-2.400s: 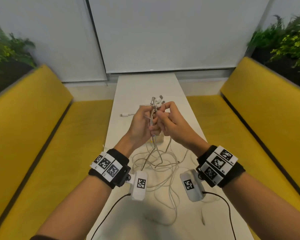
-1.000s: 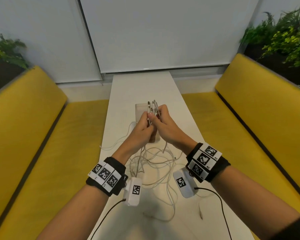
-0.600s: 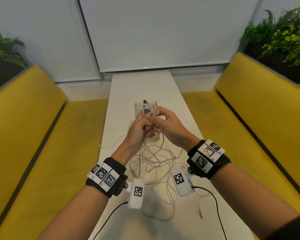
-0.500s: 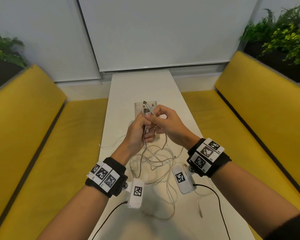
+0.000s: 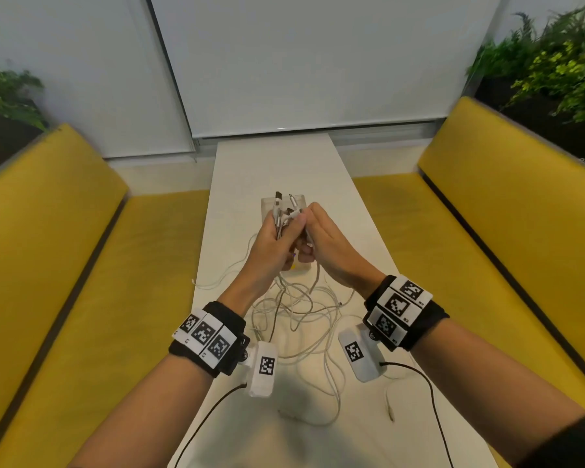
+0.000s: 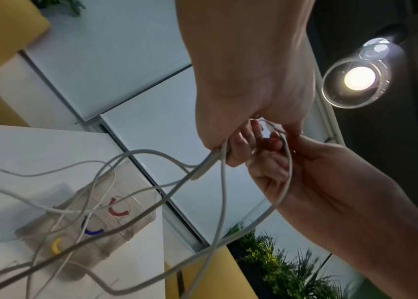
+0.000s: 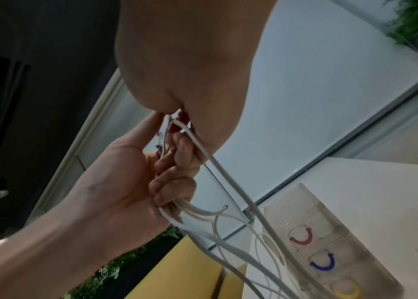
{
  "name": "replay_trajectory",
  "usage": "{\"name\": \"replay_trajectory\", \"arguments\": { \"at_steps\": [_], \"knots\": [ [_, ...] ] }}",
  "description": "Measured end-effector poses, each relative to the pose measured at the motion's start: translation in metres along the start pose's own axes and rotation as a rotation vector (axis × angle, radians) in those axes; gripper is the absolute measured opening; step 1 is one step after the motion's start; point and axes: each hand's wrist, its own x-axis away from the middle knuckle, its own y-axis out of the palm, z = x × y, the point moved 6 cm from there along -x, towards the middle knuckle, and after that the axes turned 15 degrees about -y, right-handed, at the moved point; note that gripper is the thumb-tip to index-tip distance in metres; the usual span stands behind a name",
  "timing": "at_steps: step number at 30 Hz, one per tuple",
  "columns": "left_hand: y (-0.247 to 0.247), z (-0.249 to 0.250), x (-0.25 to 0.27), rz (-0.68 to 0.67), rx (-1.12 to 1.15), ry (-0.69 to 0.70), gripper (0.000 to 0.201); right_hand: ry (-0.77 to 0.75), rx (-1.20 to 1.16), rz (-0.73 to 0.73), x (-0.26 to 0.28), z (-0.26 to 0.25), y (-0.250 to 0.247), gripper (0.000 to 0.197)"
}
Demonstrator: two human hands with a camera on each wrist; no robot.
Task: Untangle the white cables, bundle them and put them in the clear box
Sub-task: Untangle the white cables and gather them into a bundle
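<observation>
Several white cables (image 5: 301, 312) lie in a loose tangle on the white table (image 5: 274, 163) and rise into both hands. My left hand (image 5: 271, 241) grips a bunch of them near their plug ends (image 5: 277, 202), which stick up above the fist. My right hand (image 5: 325, 238) is pressed against it and pinches one cable (image 7: 228, 182). That cable (image 6: 287, 161) loops down from its fingers. The clear box (image 5: 298, 201) stands on the table just behind the hands, mostly hidden by them. Its compartments hold red, blue and yellow clips (image 6: 87, 228), also visible in the right wrist view of the clear box (image 7: 341, 228).
Yellow benches (image 5: 81, 265) (image 5: 487, 258) run along both sides of the narrow table. Loose cable ends trail to the table's left edge (image 5: 196, 282) and near the front right (image 5: 390, 413). Green plants (image 5: 554, 62) stand behind the benches.
Both hands have stayed together above the box. The right hand's fingers have slid down from the plug tips to lie against the left fist, and the plug ends now fan apart.
</observation>
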Motion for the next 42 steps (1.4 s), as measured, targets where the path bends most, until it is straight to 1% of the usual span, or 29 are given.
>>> {"name": "replay_trajectory", "arguments": {
  "at_steps": [4,8,11,14,16,18,20,22,24,27,31,32,34,37,38,40,41,42],
  "knots": [
    [0.007,0.007,0.008,0.051,-0.053,0.061,0.024,-0.034,0.257,-0.031,0.001,0.002,-0.002,0.029],
    [0.013,0.006,0.013,0.095,0.016,0.077,0.021,-0.085,0.396,-0.014,0.000,0.007,-0.007,0.026],
    [0.014,0.000,0.010,0.148,0.050,0.054,0.015,-0.040,0.367,-0.036,0.001,0.016,-0.007,0.022],
    [0.007,-0.001,0.004,0.236,0.053,0.034,0.024,-0.010,0.226,-0.055,0.007,0.021,-0.002,0.007],
    [0.000,0.006,0.001,0.281,0.030,0.071,0.025,-0.010,0.186,-0.078,0.012,0.026,-0.001,0.006],
    [-0.004,0.018,0.001,0.277,0.016,0.153,0.016,-0.040,0.234,-0.156,0.018,0.029,0.002,0.011],
    [-0.005,0.027,0.001,0.215,0.049,0.183,0.015,-0.043,0.277,-0.225,0.024,0.034,0.006,0.026],
    [-0.004,0.031,0.000,0.133,0.074,0.170,0.021,-0.020,0.254,-0.250,0.030,0.042,0.009,0.038],
    [-0.001,0.035,0.004,0.111,0.000,0.188,0.030,-0.022,0.295,-0.277,0.035,0.052,0.010,0.054],
    [0.003,0.047,0.016,0.130,-0.175,0.308,0.037,0.003,0.392,-0.307,0.046,0.068,0.001,0.047],
    [0.002,0.054,0.019,0.137,-0.299,0.418,0.053,0.031,0.426,-0.368,0.056,0.078,-0.003,0.052],
    [0.003,0.053,0.017,0.132,-0.341,0.427,0.054,0.049,0.423,-0.375,0.057,0.080,-0.003,0.052],
    [0.004,0.050,0.012,0.111,-0.401,0.405,0.056,0.082,0.412,-0.379,0.057,0.084,-0.002,0.055],
    [-0.001,0.047,0.009,0.094,-0.350,0.347,0.067,0.093,0.419,-0.394,0.059,0.089,-0.002,0.054],
    [-0.005,0.045,0.007,0.107,-0.309,0.291,0.074,0.095,0.420,-0.398,0.059,0.091,-0.002,0.054],
    [-0.011,0.034,0.001,0.131,-0.201,0.094,0.085,0.096,0.439,-0.405,0.059,0.094,-0.002,0.054],
    [-0.013,0.029,-0.001,0.145,-0.162,0.004,0.083,0.097,0.456,-0.411,0.059,0.094,-0.002,0.054],
    [-0.014,0.026,-0.001,0.149,-0.135,-0.058,0.075,0.100,0.470,-0.417,0.059,0.094,-0.002,0.054]
  ]
}}
